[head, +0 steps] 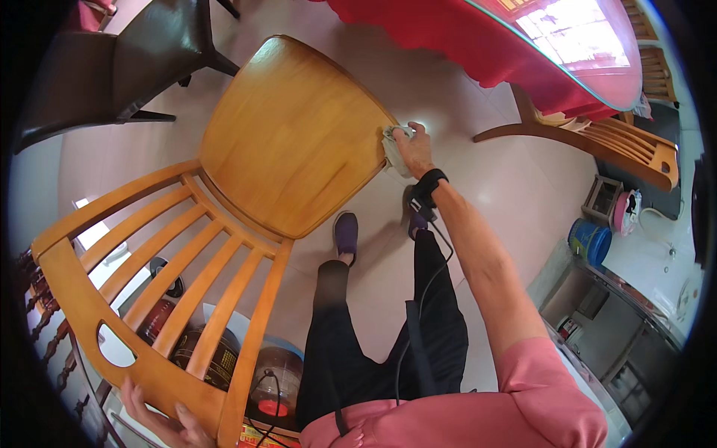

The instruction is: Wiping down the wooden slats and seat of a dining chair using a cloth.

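Note:
A wooden chair with a slatted back (297, 129) stands in front of me, its seat toward the top of the view. My right hand (413, 148) grips a pale cloth (396, 151) and presses it to the right edge of the seat. A black band with a cable is around that wrist. At the lower left, my left hand (162, 420) is at the top rail of the chair back (162, 375), near its oval cut-out; its fingers are partly hidden by the rail, so its hold is unclear.
A dark leather-like chair (157, 56) touches the upper left side. A glass-topped table with a red cloth (448, 50) is at the upper right, with another wooden chair (622, 140) by it. A blue bucket (589, 242) stands right; jars (275, 375) sit below the slats.

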`<state>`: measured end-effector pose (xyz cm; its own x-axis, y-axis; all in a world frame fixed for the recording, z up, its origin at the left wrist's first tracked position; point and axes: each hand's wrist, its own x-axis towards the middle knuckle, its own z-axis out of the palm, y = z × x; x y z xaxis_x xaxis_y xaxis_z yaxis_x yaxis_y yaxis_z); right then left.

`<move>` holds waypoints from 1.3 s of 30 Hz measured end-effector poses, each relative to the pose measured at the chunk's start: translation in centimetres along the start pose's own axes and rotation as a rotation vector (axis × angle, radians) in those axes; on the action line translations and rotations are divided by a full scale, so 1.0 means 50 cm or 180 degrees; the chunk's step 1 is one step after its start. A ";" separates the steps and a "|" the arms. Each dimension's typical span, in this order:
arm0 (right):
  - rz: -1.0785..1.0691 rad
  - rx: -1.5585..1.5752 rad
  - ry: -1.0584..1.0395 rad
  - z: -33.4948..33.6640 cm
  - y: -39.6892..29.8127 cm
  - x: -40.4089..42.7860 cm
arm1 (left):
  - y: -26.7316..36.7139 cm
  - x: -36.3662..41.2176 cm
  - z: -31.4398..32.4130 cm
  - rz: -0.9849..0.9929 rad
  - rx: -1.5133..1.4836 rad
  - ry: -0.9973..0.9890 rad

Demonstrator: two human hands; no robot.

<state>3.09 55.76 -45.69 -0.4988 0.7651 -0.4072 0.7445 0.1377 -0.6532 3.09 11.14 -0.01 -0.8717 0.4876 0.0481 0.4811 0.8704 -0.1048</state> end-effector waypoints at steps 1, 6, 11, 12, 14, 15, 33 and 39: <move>0.0154 0.0053 -0.0481 -0.005 -0.004 0.011 | 0.002 -0.012 -0.002 -0.0031 0.0017 -0.0028; 0.0721 0.0874 -0.2184 -0.012 0.035 0.077 | 0.031 -0.058 -0.004 -0.1864 -0.1024 -0.0137; 0.0305 0.0345 -0.1660 0.017 0.024 0.032 | -0.055 -0.153 0.016 -0.2810 -0.2487 -0.0633; 0.0148 0.0060 -0.1463 0.002 0.011 0.017 | -0.050 -0.152 0.013 -0.2822 -0.2486 -0.0629; 0.0080 -0.0048 -0.1328 -0.014 0.022 0.007 | -0.045 -0.133 0.016 -0.2870 -0.2245 -0.0846; 0.0013 -0.0156 -0.1215 -0.023 0.029 0.000 | -0.059 -0.134 0.017 -0.2850 -0.2259 -0.0851; 0.0213 0.0454 -0.2238 -0.078 0.094 -0.273 | -0.385 -0.272 0.168 -0.3693 -0.1968 -0.0755; 0.1486 0.2069 -0.3239 -0.096 0.200 -0.187 | -0.562 -0.367 0.223 -0.4183 -0.1455 -0.1002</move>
<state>17.34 53.00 -45.33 -0.5769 -0.2013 -0.7917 0.7310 -0.5598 -0.3903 4.53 -23.04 -9.03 -0.6552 -0.6600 -0.3675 -0.7450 0.6452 0.1694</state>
